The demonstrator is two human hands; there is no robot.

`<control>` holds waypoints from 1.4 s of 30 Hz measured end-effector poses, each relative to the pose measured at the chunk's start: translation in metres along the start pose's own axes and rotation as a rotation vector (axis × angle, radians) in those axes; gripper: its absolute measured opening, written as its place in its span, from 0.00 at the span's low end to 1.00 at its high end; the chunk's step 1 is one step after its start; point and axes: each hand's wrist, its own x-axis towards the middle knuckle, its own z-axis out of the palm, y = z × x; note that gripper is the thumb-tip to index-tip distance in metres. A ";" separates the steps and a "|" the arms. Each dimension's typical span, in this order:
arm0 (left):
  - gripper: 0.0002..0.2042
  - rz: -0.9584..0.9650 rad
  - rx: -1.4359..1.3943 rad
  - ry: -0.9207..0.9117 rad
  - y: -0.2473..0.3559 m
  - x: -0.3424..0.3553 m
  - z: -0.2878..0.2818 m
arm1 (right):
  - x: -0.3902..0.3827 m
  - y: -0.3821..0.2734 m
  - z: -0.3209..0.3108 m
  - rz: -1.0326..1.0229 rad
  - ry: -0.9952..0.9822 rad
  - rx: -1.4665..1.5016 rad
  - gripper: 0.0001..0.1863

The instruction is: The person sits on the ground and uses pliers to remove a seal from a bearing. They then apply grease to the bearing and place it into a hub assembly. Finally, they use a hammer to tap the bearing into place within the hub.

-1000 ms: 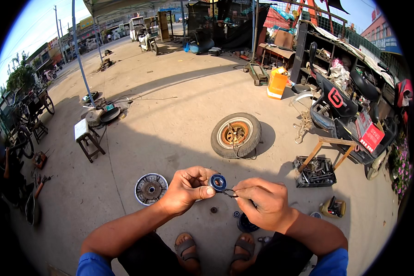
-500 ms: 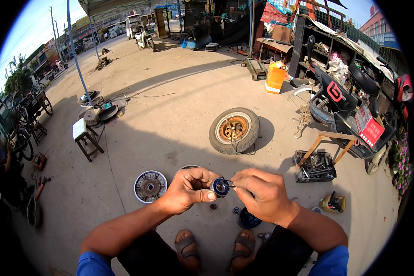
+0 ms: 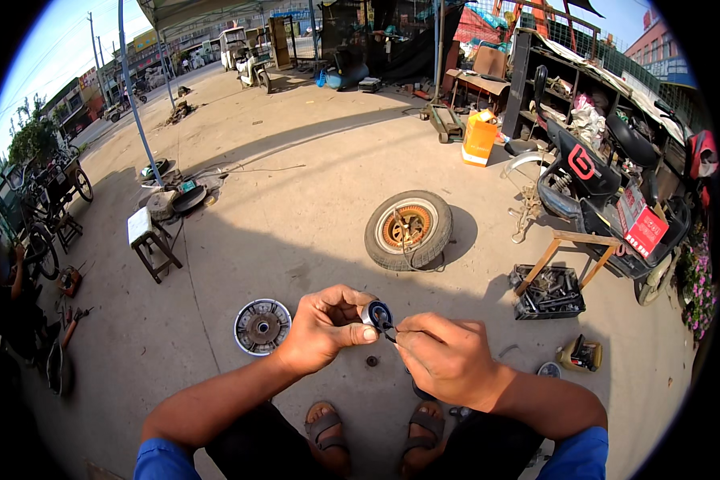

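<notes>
My left hand (image 3: 324, 336) is closed on a small steel ring (image 3: 377, 314) with a dark blue inner face, held tilted between thumb and fingers. My right hand (image 3: 452, 360) pinches a thin dark piece (image 3: 389, 333) at the ring's lower right side; its exact shape is too small to tell. Below my hands lie a round metal hub plate (image 3: 262, 326) on the left and a small dark part (image 3: 371, 361) on the concrete ground. A dark round tray is mostly hidden behind my right hand.
A tyred wheel (image 3: 386, 254) lies ahead. A wooden stool (image 3: 146, 226) stands left. To the right are a crate of tools (image 3: 550, 290), a wooden frame (image 3: 584, 240), a cut container (image 3: 581, 354) and a black scooter (image 3: 584, 192). An orange carton (image 3: 480, 140) stands further back.
The ring has tilted and shifted up slightly since half a second ago. My right hand has moved a little down, with the dark piece now hanging at the ring's lower edge.
</notes>
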 end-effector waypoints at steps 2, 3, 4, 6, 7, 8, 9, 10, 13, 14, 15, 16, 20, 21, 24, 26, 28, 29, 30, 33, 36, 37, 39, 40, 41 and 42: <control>0.16 0.018 0.046 0.015 0.002 -0.001 0.003 | 0.000 -0.002 0.002 0.060 0.003 0.046 0.06; 0.16 0.029 0.069 0.026 0.003 -0.002 0.006 | 0.000 -0.003 0.003 0.091 0.004 0.070 0.06; 0.16 0.039 0.091 0.037 0.003 -0.002 0.007 | 0.000 -0.003 0.004 0.110 0.007 0.086 0.06; 0.16 0.046 0.127 0.065 0.003 -0.003 0.010 | 0.000 -0.004 0.006 0.150 0.010 0.119 0.06; 0.16 0.049 0.145 0.079 0.002 -0.003 0.010 | 0.000 -0.004 0.006 0.170 0.022 0.148 0.06; 0.16 0.071 0.188 0.077 0.002 -0.003 0.010 | 0.001 -0.005 0.007 0.189 0.035 0.178 0.06; 0.16 0.092 0.230 0.076 0.002 -0.003 0.010 | 0.002 -0.005 0.008 0.208 0.047 0.207 0.06; 0.16 0.114 0.273 0.075 0.001 -0.003 0.010 | 0.003 -0.006 0.008 0.227 0.045 0.225 0.06; 0.18 0.233 0.432 0.077 0.000 -0.003 0.008 | 0.005 -0.009 0.006 0.279 0.036 0.270 0.05; 0.19 0.292 0.557 0.070 0.001 -0.002 0.008 | 0.006 -0.010 0.006 0.295 0.033 0.279 0.05; 0.19 0.350 0.682 0.063 0.004 -0.002 0.007 | 0.007 -0.011 0.005 0.311 0.031 0.287 0.05; 0.20 0.409 0.807 0.056 0.008 -0.002 0.008 | 0.008 -0.011 0.005 0.338 0.027 0.298 0.05; 0.21 0.515 0.989 0.030 0.019 -0.002 0.013 | 0.009 -0.012 0.007 0.412 0.029 0.365 0.04; 0.21 0.515 1.029 0.030 0.020 -0.003 0.015 | 0.009 -0.011 0.007 0.423 0.035 0.387 0.04; 0.21 0.547 1.075 0.016 0.019 -0.004 0.014 | 0.010 -0.011 0.003 0.490 0.005 0.426 0.04; 0.21 0.554 1.065 0.013 0.018 -0.003 0.014 | 0.011 -0.011 0.000 0.619 -0.003 0.509 0.04; 0.21 0.535 1.038 0.020 0.018 -0.002 0.015 | 0.010 -0.008 -0.001 0.676 0.037 0.594 0.04; 0.21 0.501 0.959 0.013 0.015 -0.001 0.013 | 0.009 -0.006 -0.002 0.664 0.080 0.640 0.04; 0.20 0.468 0.880 0.006 0.009 0.000 0.008 | 0.009 -0.003 -0.003 0.652 0.124 0.684 0.04; 0.18 0.152 0.426 -0.025 0.003 -0.003 0.004 | 0.010 0.007 -0.008 0.508 0.107 0.579 0.03; 0.18 -0.023 0.183 -0.078 0.004 -0.003 0.000 | 0.008 0.020 -0.006 0.348 0.127 0.454 0.04; 0.19 -0.052 0.149 -0.093 0.005 -0.001 -0.002 | 0.007 0.023 -0.004 0.293 0.140 0.414 0.05; 0.21 -0.093 0.086 -0.113 0.006 0.000 -0.002 | 0.008 0.023 -0.005 0.181 0.145 0.361 0.06; 0.22 -0.105 0.061 -0.120 0.007 0.000 -0.001 | 0.008 0.023 -0.005 0.124 0.147 0.334 0.07; 0.22 -0.117 0.036 -0.127 0.008 0.000 -0.001 | 0.008 0.022 -0.005 0.108 0.143 0.309 0.08; 0.23 -0.117 0.034 -0.145 0.007 0.000 0.000 | 0.008 0.021 -0.004 0.092 0.139 0.283 0.09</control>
